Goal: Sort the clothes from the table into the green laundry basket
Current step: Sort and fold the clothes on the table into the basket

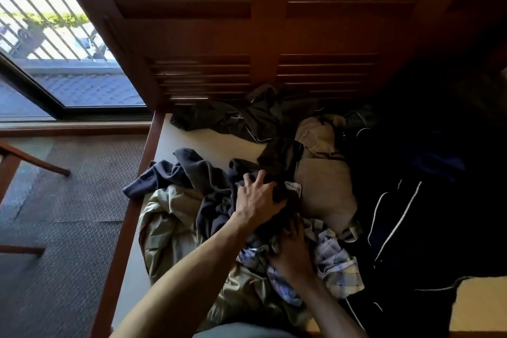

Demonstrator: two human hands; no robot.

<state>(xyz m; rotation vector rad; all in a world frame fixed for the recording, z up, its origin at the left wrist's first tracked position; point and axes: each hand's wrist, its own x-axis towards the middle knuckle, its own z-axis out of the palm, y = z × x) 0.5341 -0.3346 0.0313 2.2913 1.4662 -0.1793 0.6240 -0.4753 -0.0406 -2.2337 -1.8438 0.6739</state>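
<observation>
clothes (175, 228), soft and crumpled, are heaped on table (197, 143); dark garment (277, 162) is gripped by left hand (258, 200) and right hand (290, 250), close together.

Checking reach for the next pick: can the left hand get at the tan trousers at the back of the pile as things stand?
Probably yes. The left hand grips a dark garment just beside the tan trousers. Nothing rigid stands between them, only loose cloth, though the hand would have to let go first, and dark clothing overlaps the trousers' edges.
</observation>
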